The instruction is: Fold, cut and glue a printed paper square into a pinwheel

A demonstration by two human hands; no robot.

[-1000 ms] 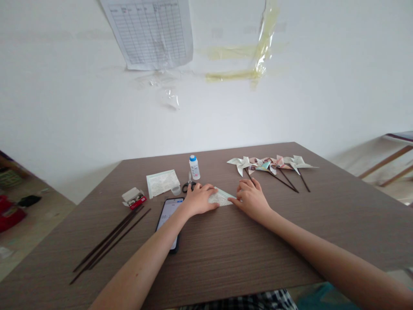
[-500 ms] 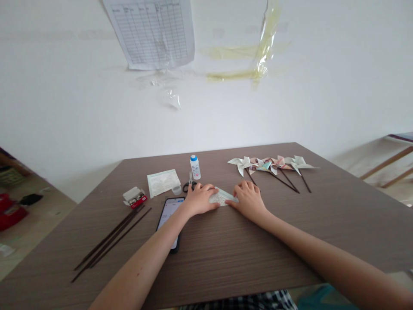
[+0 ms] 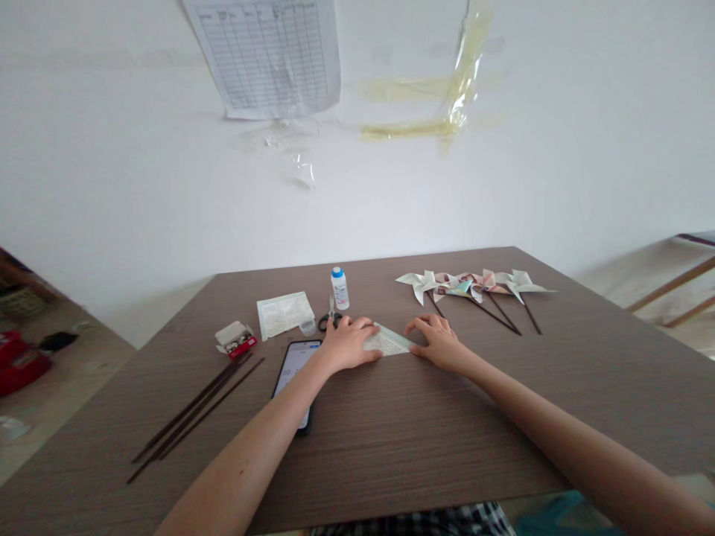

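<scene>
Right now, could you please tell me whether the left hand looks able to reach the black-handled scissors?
Probably yes: the black-handled scissors lie just beyond the left hand, with nothing visible in between, though it would likely have to leave the folded paper triangle.

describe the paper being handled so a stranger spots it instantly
On the brown table, look near the middle. Between the left grip and the right grip lies pale, printed paper. Its visible part is triangular, unlike the rectangular sheet near the bottle and the bladed pinwheels farther back.
</scene>
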